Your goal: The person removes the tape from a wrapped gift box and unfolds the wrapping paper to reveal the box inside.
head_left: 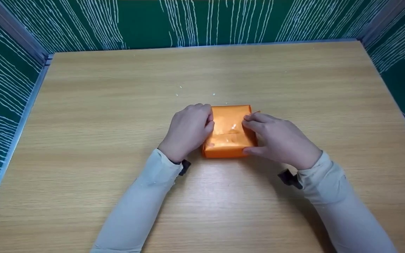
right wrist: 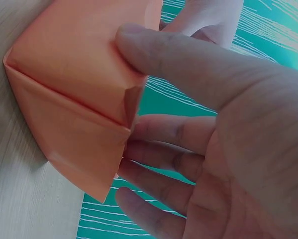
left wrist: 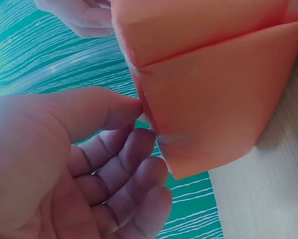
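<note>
A box-shaped package wrapped in shiny orange paper (head_left: 230,121) lies flat on the table in the head view. At its left edge, my left hand (head_left: 190,128) pinches the paper between thumb and curled index finger; the other fingers curl loosely in the left wrist view. My right hand (head_left: 283,137) holds the right end, with its thumb (right wrist: 139,47) on the near side and fingertips at the top edge. Folded paper flaps show at both ends, the left flap (left wrist: 203,109) and the right flap (right wrist: 79,144). The package's underside is hidden.
The wooden table (head_left: 118,105) spreads around the package, with a few tiny white scraps (head_left: 213,94) beyond it. Green panels with white streaks (head_left: 139,24) stand along the back and both sides. A dark wrist camera (head_left: 289,178) hangs under the right sleeve.
</note>
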A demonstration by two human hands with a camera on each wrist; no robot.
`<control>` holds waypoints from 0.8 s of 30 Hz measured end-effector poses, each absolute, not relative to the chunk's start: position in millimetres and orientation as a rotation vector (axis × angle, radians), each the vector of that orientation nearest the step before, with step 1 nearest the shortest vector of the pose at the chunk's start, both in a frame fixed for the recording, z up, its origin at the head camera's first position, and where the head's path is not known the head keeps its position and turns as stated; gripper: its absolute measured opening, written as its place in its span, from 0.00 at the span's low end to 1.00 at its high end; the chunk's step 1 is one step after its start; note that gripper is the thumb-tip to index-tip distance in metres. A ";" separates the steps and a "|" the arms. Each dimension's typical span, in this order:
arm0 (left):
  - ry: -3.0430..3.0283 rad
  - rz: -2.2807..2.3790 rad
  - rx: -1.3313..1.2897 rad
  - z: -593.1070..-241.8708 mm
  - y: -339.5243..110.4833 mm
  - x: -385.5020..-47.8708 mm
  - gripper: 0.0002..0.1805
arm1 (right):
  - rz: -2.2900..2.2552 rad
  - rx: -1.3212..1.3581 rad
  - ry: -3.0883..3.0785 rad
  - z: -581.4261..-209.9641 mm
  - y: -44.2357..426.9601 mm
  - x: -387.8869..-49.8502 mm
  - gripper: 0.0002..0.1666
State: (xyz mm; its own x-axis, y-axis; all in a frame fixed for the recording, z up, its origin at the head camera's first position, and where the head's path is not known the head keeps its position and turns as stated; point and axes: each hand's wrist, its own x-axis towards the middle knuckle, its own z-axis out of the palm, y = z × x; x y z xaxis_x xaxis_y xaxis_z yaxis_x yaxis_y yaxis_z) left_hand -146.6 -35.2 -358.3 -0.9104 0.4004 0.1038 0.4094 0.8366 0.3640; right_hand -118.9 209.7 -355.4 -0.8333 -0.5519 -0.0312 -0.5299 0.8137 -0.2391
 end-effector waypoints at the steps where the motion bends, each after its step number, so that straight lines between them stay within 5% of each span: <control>1: -2.984 -0.606 -0.662 -358.3 -35.0 -146.8 0.05 | -0.339 -0.871 2.899 -355.4 209.7 -118.8 0.44; 24: -3.015 -0.580 -0.719 -359.6 -34.0 -147.6 0.11 | -0.354 -0.899 2.908 -357.4 209.7 -119.4 0.45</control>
